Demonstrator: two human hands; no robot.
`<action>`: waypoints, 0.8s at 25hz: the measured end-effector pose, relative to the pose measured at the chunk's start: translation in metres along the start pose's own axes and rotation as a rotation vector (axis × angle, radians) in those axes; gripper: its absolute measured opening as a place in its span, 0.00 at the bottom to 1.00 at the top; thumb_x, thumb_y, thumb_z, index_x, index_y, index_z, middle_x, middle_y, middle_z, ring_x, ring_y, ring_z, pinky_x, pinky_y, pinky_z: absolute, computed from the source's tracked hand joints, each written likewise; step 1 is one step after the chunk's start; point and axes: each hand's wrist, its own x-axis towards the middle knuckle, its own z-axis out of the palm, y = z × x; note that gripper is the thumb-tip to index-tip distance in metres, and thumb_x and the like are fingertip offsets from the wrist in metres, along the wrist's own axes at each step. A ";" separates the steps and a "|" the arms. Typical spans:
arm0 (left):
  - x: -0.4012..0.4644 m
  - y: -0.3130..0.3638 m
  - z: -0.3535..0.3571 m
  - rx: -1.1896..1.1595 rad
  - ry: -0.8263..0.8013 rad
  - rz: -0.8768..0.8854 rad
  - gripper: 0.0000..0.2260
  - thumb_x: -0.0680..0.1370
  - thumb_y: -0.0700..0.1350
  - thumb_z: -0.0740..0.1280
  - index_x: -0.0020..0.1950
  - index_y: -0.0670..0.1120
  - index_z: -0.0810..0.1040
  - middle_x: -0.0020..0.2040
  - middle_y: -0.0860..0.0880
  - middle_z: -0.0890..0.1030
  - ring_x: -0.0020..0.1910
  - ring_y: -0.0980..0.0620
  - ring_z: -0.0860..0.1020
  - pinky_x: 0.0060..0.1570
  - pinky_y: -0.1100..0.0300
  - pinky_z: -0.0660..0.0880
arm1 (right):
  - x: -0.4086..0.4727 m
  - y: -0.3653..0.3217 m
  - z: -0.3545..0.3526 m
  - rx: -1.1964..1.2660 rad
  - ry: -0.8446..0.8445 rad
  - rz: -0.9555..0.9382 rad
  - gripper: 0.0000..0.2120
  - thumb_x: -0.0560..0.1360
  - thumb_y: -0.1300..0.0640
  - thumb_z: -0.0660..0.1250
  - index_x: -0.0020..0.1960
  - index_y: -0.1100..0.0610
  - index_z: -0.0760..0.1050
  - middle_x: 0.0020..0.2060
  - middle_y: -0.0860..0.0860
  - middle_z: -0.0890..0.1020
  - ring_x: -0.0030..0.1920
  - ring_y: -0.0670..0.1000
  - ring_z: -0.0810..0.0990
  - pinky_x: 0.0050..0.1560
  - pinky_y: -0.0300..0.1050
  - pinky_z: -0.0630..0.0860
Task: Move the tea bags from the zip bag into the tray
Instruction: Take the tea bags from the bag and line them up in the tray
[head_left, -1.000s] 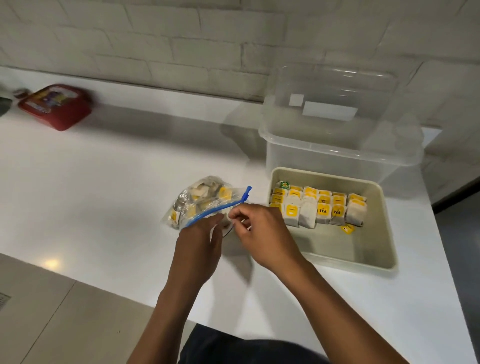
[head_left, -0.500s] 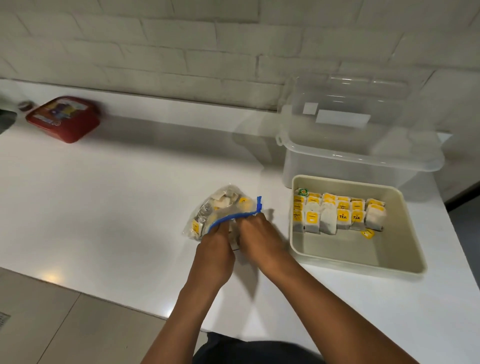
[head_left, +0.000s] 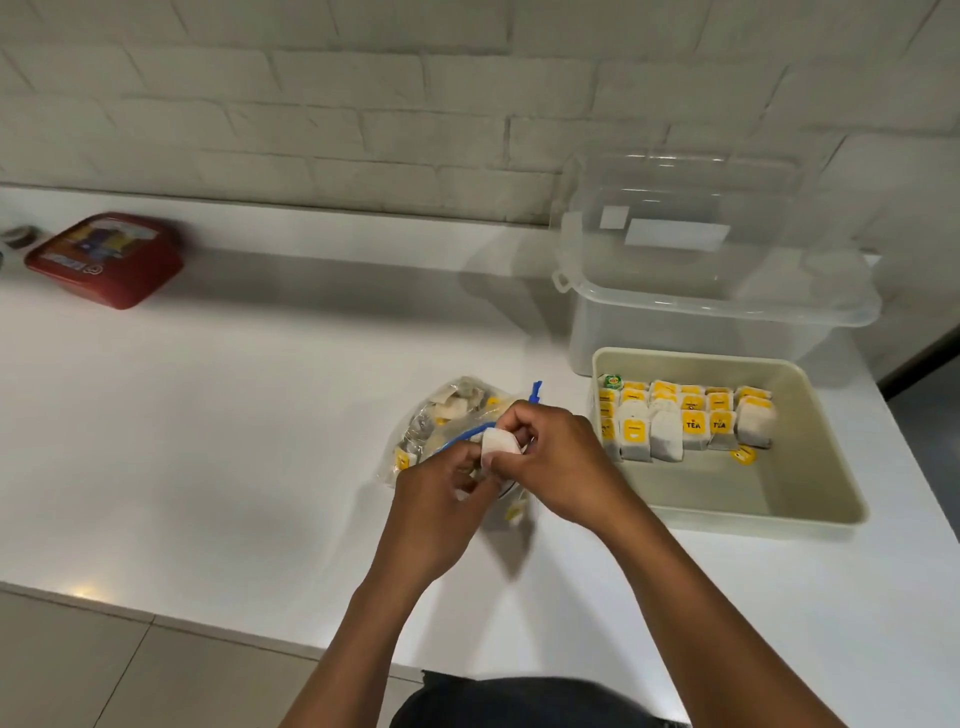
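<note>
A clear zip bag (head_left: 447, 415) with a blue zip strip lies on the white counter, holding several tea bags with yellow tags. My right hand (head_left: 561, 462) pinches a white tea bag (head_left: 500, 442) at the bag's mouth. Just left of it, my left hand (head_left: 436, 499) grips the bag's near edge, and a yellow tag (head_left: 514, 512) dangles below the two hands. To the right stands the beige tray (head_left: 826, 467), with rows of tea bags (head_left: 685, 421) packed along its far side.
A clear plastic box (head_left: 711, 280) with a lid stands behind the tray against the brick wall. A red container (head_left: 104, 260) sits at the far left of the counter. The counter's front edge runs just below my forearms, with tiled floor beneath.
My right hand has drawn a white tea bag out of the zip bag's mouth; earlier both hands were only working at the opening. The camera has shifted, so everything sits further right.
</note>
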 end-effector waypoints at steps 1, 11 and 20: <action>0.000 0.001 -0.001 -0.030 0.020 -0.002 0.03 0.77 0.51 0.72 0.49 0.56 0.82 0.40 0.64 0.82 0.41 0.66 0.80 0.38 0.75 0.70 | -0.001 -0.003 -0.005 0.050 0.002 0.001 0.07 0.68 0.56 0.76 0.42 0.51 0.79 0.35 0.43 0.81 0.33 0.40 0.75 0.37 0.36 0.72; -0.002 0.010 -0.012 -0.379 -0.114 0.148 0.10 0.76 0.43 0.72 0.55 0.52 0.77 0.57 0.58 0.81 0.59 0.54 0.80 0.52 0.59 0.79 | -0.008 -0.015 -0.033 0.210 0.005 -0.139 0.12 0.71 0.66 0.67 0.39 0.50 0.82 0.37 0.49 0.83 0.38 0.52 0.80 0.43 0.49 0.77; 0.010 0.017 -0.012 -0.501 -0.107 0.165 0.09 0.79 0.37 0.68 0.58 0.47 0.79 0.51 0.48 0.84 0.50 0.48 0.83 0.47 0.60 0.78 | -0.004 -0.027 -0.043 0.174 -0.088 -0.202 0.12 0.73 0.63 0.71 0.37 0.47 0.83 0.60 0.41 0.76 0.59 0.38 0.75 0.50 0.31 0.64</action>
